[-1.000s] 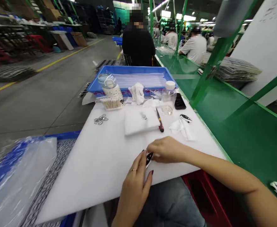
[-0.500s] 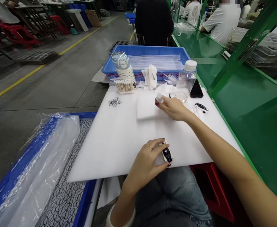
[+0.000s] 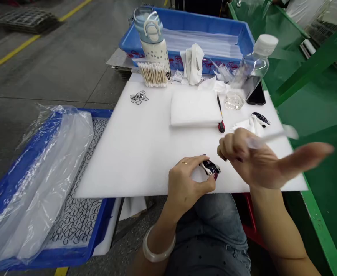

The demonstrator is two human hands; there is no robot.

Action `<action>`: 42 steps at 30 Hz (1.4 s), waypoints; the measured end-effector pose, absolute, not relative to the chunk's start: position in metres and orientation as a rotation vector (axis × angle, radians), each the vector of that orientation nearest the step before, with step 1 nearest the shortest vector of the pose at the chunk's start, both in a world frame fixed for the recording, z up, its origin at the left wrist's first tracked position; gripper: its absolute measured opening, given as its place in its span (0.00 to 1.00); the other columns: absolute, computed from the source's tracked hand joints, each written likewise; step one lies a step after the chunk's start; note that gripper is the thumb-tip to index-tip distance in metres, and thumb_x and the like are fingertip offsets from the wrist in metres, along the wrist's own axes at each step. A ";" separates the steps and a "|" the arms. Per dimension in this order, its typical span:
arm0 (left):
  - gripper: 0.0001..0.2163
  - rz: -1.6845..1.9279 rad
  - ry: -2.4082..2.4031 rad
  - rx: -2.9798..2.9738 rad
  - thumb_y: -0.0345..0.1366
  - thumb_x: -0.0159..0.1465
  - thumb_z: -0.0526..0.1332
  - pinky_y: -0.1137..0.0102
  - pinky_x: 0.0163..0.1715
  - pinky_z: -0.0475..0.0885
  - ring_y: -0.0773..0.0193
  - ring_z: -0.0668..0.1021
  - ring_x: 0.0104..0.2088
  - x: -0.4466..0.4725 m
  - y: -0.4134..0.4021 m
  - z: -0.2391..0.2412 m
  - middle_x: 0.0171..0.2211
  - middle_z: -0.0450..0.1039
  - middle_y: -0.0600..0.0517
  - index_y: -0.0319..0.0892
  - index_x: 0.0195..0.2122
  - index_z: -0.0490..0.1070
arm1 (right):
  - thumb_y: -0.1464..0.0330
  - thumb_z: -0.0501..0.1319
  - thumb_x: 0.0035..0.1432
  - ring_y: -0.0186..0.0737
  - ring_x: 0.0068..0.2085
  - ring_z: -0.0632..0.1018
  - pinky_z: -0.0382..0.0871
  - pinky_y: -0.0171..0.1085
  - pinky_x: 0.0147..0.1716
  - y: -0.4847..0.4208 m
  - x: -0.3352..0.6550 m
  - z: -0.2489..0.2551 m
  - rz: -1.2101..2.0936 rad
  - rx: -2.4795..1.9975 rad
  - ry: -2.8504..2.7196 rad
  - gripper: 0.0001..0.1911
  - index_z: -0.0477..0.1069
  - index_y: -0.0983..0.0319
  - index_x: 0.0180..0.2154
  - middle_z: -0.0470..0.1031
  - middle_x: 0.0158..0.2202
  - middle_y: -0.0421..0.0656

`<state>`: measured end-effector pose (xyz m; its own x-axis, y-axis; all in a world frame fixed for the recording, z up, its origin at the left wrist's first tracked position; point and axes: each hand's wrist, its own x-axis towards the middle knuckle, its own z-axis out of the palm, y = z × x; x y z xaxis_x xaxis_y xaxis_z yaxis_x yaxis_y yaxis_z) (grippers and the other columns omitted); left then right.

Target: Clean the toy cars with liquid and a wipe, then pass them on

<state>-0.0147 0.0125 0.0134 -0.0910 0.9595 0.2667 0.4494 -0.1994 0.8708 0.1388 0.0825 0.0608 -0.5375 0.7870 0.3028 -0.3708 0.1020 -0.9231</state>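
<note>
My left hand rests at the front edge of the white board, closed on a small black-and-white toy car between thumb and fingertips. To its right and raised above the board is my right hand, blurred, thumb stretched out and fingers curled. A slim whitish translucent tube lies across its fingers; its exact kind is smeared by motion. Behind the hands lies a white foam block, with a thin black-and-red tool along its right side. A second toy car sits on white tissue.
On the board lie several black rings. Cotton swabs, a tumbler, a clear bottle and a phone stand or lie at the back. Blue trays flank it left and behind; a green bench is at right.
My right hand has come back from beside the foam block toward me, bringing the tube. My left hand keeps the toy car, now turned more sideways. The view has tipped downward.
</note>
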 end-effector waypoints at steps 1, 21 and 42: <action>0.15 1.261 1.539 1.650 0.32 0.52 0.64 0.60 0.43 0.77 0.56 0.81 0.40 -0.015 0.013 0.014 0.40 0.81 0.47 0.38 0.41 0.79 | 0.33 0.46 0.54 0.35 0.24 0.58 0.57 0.39 0.26 0.080 0.137 0.066 1.641 -0.357 -1.431 0.36 0.59 0.59 0.23 0.54 0.21 0.37; 0.12 1.292 1.564 1.638 0.34 0.52 0.64 0.63 0.38 0.77 0.58 0.81 0.35 -0.014 0.014 0.015 0.36 0.82 0.50 0.40 0.38 0.78 | 0.39 0.50 0.57 0.30 0.18 0.50 0.47 0.35 0.19 0.075 0.114 0.060 1.769 -0.281 -1.176 0.33 0.52 0.59 0.17 0.45 0.15 0.34; 0.12 1.239 1.602 1.674 0.33 0.53 0.64 0.62 0.40 0.78 0.58 0.81 0.36 -0.015 0.013 0.016 0.37 0.82 0.52 0.43 0.40 0.78 | 0.35 0.45 0.55 0.30 0.18 0.48 0.44 0.35 0.18 0.063 0.105 0.071 1.529 -0.632 -1.124 0.36 0.49 0.58 0.16 0.41 0.14 0.34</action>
<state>-0.0145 0.0132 0.0161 -0.1110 0.9586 0.2622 0.4950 -0.1755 0.8510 0.1047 0.0634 0.0712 -0.2750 0.9465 0.1688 -0.4439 0.0308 -0.8956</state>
